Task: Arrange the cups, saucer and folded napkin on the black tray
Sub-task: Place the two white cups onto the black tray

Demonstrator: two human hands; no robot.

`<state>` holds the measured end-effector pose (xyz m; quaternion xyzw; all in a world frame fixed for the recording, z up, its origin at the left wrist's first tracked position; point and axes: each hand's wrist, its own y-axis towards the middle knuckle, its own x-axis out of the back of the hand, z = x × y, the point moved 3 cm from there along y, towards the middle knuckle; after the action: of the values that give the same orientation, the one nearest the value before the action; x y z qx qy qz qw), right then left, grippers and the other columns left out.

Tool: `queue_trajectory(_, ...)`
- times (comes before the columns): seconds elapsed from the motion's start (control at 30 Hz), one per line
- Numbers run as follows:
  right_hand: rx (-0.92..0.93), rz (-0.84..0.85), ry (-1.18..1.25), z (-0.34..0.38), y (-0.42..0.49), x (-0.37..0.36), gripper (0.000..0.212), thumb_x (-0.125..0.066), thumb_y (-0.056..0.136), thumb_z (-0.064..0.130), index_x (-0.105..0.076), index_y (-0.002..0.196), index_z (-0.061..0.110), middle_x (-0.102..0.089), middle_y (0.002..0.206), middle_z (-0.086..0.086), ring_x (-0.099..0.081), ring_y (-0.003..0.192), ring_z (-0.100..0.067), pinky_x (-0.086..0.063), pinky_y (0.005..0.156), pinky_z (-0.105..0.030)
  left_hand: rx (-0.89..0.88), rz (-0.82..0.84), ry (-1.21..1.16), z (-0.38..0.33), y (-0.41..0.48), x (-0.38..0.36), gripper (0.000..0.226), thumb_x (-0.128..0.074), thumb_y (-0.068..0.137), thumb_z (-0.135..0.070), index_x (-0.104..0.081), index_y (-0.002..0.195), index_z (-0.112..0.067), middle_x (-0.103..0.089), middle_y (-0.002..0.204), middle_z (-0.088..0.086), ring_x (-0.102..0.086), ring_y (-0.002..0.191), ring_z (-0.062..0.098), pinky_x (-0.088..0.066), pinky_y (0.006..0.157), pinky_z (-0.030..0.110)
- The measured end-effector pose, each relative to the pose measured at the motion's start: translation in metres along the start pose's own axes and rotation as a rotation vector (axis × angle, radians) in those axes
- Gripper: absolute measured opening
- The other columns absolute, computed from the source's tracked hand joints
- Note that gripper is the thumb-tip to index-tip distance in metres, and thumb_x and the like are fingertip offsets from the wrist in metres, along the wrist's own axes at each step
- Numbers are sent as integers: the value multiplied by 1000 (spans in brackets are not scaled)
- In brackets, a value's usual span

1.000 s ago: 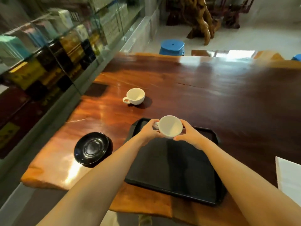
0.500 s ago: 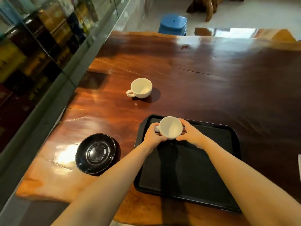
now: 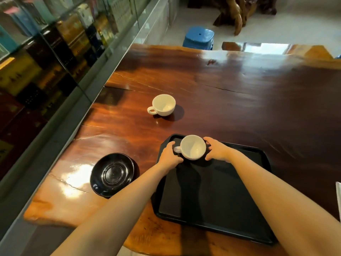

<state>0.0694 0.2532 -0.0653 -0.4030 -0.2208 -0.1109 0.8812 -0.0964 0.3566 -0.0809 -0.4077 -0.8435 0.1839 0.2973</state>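
Note:
A white cup (image 3: 192, 147) is at the far left corner of the black tray (image 3: 212, 196), held between both hands. My left hand (image 3: 168, 157) grips the side with the handle. My right hand (image 3: 215, 148) presses the opposite side. Whether the cup's base touches the tray I cannot tell. A second white cup (image 3: 163, 104) stands empty on the wooden table beyond the tray, handle to the left. A black saucer (image 3: 112, 174) lies on the table left of the tray. A white edge, perhaps the napkin (image 3: 339, 196), shows at the right border.
The dark wooden table (image 3: 239, 93) stretches far and right. A glass display case (image 3: 55, 58) with boxes runs along the left side. A blue stool (image 3: 199, 36) stands past the table's far edge.
The cup has come lower and toward the tray's far left corner, with both hands staying on it. The camera has tilted, so the whole scene sits differently in view.

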Motion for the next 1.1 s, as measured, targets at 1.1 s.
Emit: queue_trajectory(1.1, -85, 254, -452, 189, 45, 84, 75, -66, 86, 21, -23, 147, 20, -28, 154, -4, -35, 138, -26, -37, 109, -45, 50, 111, 619, -123, 46, 195, 45, -55, 92, -24, -45, 135, -13, -50, 137, 11, -55, 118, 28, -50, 96, 44)
